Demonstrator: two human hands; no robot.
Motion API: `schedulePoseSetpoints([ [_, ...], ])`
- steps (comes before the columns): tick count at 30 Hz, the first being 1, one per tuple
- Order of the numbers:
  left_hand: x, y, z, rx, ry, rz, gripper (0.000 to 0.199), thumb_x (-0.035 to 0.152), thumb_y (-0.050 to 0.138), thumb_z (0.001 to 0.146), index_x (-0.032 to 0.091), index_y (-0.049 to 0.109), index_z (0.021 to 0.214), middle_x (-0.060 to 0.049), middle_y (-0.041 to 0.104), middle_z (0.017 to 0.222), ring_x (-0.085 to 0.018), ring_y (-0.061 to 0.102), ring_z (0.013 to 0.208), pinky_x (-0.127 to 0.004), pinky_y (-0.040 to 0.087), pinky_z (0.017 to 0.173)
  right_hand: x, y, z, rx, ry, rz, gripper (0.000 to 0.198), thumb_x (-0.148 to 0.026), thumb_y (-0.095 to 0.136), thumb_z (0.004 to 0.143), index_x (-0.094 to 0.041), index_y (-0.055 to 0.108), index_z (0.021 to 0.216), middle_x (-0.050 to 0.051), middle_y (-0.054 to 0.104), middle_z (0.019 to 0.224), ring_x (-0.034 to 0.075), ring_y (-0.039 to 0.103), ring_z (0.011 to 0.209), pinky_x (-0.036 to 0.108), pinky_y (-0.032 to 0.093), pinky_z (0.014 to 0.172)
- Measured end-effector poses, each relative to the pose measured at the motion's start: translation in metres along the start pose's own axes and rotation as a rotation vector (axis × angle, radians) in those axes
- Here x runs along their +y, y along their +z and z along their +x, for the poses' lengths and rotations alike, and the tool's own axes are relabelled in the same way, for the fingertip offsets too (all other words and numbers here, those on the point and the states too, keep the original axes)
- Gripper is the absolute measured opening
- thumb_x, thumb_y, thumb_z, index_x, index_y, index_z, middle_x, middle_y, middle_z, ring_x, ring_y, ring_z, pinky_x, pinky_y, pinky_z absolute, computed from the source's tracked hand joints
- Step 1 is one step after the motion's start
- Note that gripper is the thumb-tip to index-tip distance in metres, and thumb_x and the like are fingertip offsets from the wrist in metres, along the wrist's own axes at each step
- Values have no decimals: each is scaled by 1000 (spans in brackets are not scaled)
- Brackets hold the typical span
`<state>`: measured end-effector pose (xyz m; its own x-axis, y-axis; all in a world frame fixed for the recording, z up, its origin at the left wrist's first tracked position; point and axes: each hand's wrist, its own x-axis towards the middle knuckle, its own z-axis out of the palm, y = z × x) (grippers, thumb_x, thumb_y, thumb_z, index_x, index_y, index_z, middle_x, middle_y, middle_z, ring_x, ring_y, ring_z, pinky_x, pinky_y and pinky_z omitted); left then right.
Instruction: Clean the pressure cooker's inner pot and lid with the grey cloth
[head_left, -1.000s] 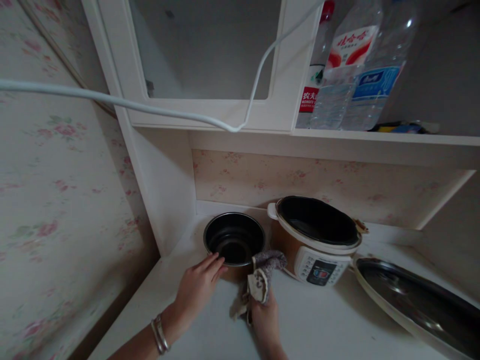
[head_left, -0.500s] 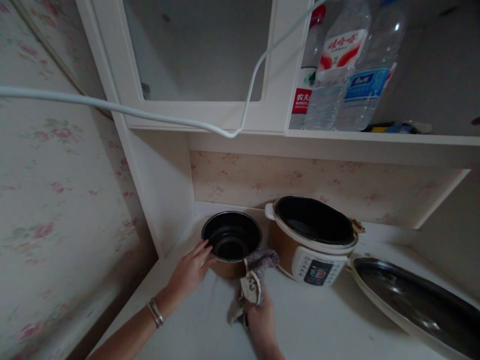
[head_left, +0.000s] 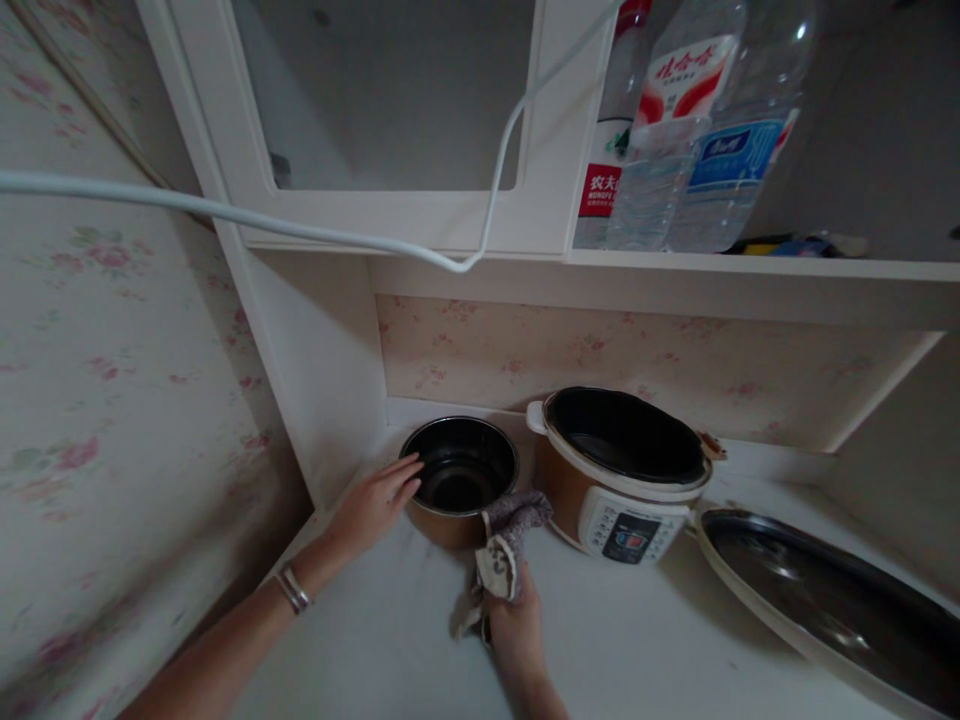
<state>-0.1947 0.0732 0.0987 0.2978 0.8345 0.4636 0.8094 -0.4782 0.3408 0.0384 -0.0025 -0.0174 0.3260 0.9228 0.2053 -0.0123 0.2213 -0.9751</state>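
A round pot [head_left: 439,528], dark inside with a brownish outer wall, sits on the white counter near the left corner. Against its left rim rest the outstretched fingers of my left hand [head_left: 375,505], which wears a silver bracelet on the wrist. My right hand [head_left: 514,620] is closed round a grey-brown cloth [head_left: 499,565] at the pot's front right, and the cloth touches the rim there. A dark edge shows beneath the cloth by my fingers; whether it is a handle I cannot tell.
Right of the pot stands an electric cooker [head_left: 566,490] with a control panel and dark inside. Its large lid [head_left: 810,590] leans at the far right. A white cable [head_left: 300,228] crosses in front of the cupboard [head_left: 390,225]. Plastic bottles [head_left: 675,150] stand on the shelf above.
My left hand has slid slightly up and back along the pot's left rim. The right hand still grips the cloth in about the same place. The view has shifted a little.
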Motion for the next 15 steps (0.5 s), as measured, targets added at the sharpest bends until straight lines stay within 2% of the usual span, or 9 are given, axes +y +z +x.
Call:
schedulePoseSetpoints([
  [3, -26, 5, 13, -37, -37, 57, 46, 43, 38, 100, 16, 67, 125, -10, 59, 140, -24, 56, 129, -44, 44, 112, -2, 0, 0, -3, 14, -12, 29, -28, 65, 72, -17, 70, 99, 5, 71, 81, 23, 69, 79, 32, 56, 70],
  [6, -30, 16, 10, -43, -23, 60, 46, 41, 36, 101, 16, 70, 121, -9, 62, 136, -23, 58, 127, -42, 45, 111, -3, 0, 0, 15, 15, -8, 33, -31, 68, 71, -17, 70, 101, 6, 72, 83, 24, 69, 81, 32, 56, 69],
  [8, -21, 22, 2, 10, -20, 76, 44, 40, 37, 101, 17, 71, 119, -9, 65, 132, -23, 59, 125, -42, 48, 108, -3, 1, 1, 23, 21, -2, 35, -32, 68, 72, -17, 70, 103, 7, 73, 85, 23, 69, 82, 31, 56, 70],
  [11, 5, 26, -18, 69, -17, 114, 40, 39, 42, 100, 19, 70, 119, -7, 68, 127, -25, 61, 122, -42, 54, 102, -1, 0, 2, 36, 47, -3, 34, -28, 65, 73, -16, 69, 105, 7, 73, 86, 22, 68, 79, 31, 55, 71],
  [15, 48, 24, -49, 50, 49, 98, 37, 32, 43, 101, 23, 63, 130, -5, 62, 136, -22, 62, 121, -34, 56, 99, 1, -2, 4, 64, 63, -18, 35, -26, 58, 77, -16, 67, 109, 6, 73, 86, 20, 66, 72, 31, 54, 67],
])
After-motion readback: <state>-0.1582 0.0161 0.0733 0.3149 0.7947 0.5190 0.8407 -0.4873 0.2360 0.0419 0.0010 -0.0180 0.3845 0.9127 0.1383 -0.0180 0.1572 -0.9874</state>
